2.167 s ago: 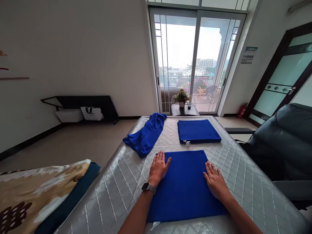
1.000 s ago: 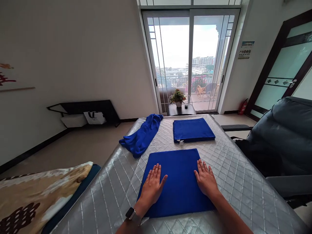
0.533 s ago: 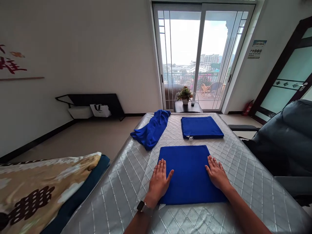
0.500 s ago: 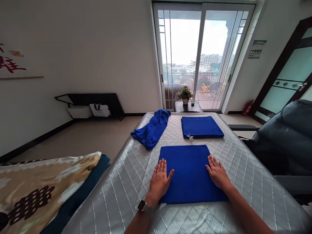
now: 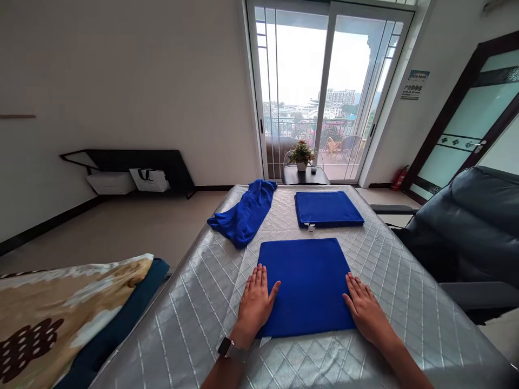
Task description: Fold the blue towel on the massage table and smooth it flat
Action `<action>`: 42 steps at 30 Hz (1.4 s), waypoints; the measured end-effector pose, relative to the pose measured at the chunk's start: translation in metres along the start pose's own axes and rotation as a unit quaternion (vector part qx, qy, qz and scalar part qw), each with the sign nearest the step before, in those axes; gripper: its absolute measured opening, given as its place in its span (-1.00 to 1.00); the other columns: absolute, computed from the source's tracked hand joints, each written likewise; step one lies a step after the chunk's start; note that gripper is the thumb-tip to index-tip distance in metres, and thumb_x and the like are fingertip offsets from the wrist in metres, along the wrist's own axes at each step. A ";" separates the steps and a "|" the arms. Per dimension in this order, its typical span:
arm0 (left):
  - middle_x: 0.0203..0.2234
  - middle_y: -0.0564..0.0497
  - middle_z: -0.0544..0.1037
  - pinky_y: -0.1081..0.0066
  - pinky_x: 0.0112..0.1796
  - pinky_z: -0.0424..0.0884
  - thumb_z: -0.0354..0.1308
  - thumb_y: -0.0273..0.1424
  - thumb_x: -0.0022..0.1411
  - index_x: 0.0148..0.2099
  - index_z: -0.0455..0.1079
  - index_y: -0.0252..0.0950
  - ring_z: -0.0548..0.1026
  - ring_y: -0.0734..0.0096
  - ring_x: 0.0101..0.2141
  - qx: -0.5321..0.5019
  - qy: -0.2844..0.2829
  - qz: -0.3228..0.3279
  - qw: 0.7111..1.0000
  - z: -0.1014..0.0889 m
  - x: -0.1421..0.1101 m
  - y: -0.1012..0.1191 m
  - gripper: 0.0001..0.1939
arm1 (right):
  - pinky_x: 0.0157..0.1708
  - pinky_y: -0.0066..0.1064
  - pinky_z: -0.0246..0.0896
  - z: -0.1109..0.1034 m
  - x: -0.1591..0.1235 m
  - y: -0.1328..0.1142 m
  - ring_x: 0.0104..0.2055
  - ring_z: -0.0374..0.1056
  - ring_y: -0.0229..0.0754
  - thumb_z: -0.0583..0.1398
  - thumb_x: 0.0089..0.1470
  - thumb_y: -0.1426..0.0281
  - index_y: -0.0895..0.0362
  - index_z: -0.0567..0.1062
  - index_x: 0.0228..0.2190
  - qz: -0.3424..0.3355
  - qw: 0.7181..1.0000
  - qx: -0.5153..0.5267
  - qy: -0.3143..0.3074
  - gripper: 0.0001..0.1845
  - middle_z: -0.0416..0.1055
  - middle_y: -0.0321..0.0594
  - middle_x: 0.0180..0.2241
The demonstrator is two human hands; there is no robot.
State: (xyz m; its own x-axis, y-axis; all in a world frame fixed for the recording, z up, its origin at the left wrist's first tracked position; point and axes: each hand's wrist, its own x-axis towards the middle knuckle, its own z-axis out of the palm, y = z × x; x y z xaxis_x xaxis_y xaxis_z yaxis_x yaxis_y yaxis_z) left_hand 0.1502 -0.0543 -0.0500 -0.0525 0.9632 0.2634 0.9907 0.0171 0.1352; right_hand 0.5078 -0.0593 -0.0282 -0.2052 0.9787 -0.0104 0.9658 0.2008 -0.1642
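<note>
Our left hand (image 5: 254,307) and right hand (image 5: 367,309) lay open and flat against both sides of the folded towel (image 5: 306,286), gripping nothing.

Quilted silver bed (image 5: 421,324): folded blue towel (image 5: 306,286), second folded towel (image 5: 328,209), crumpled towel (image 5: 243,213).

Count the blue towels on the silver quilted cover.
3. A near folded towel lies between the left hand and right hand; a far folded towel lies beyond it on the silver quilted cover; a rumpled towel lies far left. Folds could hide more.
</note>
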 end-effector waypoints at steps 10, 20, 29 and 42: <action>0.42 -0.26 0.12 0.06 0.34 0.19 -0.26 0.06 0.48 0.48 0.01 -0.44 0.08 0.11 0.41 -0.050 -0.049 0.155 0.985 -0.028 0.002 0.106 -0.20 | 0.45 -0.06 -0.27 -0.002 -0.002 -0.005 0.51 -0.25 -0.09 -0.20 0.41 0.19 0.22 0.01 0.42 -0.002 1.000 0.012 0.027 -0.32 -0.13 -0.13 0.46; 0.44 -0.19 0.08 0.10 0.38 0.10 -0.30 0.01 0.50 0.48 0.03 -0.41 0.00 0.19 0.43 -0.120 -0.075 0.227 0.964 -0.013 0.011 0.208 -0.25 | 0.45 -0.10 -0.24 0.000 -0.005 0.000 0.50 -0.24 -0.09 -0.24 0.41 0.25 0.21 0.07 0.41 -0.025 1.000 -0.003 0.016 -0.35 -0.11 -0.21 0.46; 0.44 -0.19 0.06 0.06 0.36 0.14 -0.29 0.02 0.50 0.49 -0.05 -0.39 0.02 0.17 0.43 -0.051 -0.086 0.176 0.979 -0.017 -0.002 0.136 -0.24 | 0.45 -0.06 -0.29 -0.003 -0.005 -0.004 0.51 -0.25 -0.07 -0.18 0.40 0.20 0.22 0.04 0.42 -0.011 1.000 0.025 0.013 -0.32 -0.15 -0.18 0.46; 0.46 -0.15 0.01 0.02 0.33 0.21 -0.20 0.02 0.49 0.51 -0.47 -0.23 0.07 0.14 0.41 0.016 0.000 0.037 0.999 -0.012 -0.066 -0.001 -0.20 | 0.45 -0.05 -0.26 0.007 -0.005 0.001 0.51 -0.24 -0.10 -0.20 0.40 0.19 0.22 0.02 0.42 -0.011 0.999 0.018 0.028 -0.32 -0.12 -0.19 0.46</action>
State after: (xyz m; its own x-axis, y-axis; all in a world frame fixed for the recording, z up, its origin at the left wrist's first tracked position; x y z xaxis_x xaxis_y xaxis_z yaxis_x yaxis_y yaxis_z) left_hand 0.1507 -0.1208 -0.0555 0.0214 0.9622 0.2717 0.9954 -0.0459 0.0842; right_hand 0.5083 -0.0640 -0.0350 -0.2158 0.9753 0.0477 0.9546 0.2210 -0.1996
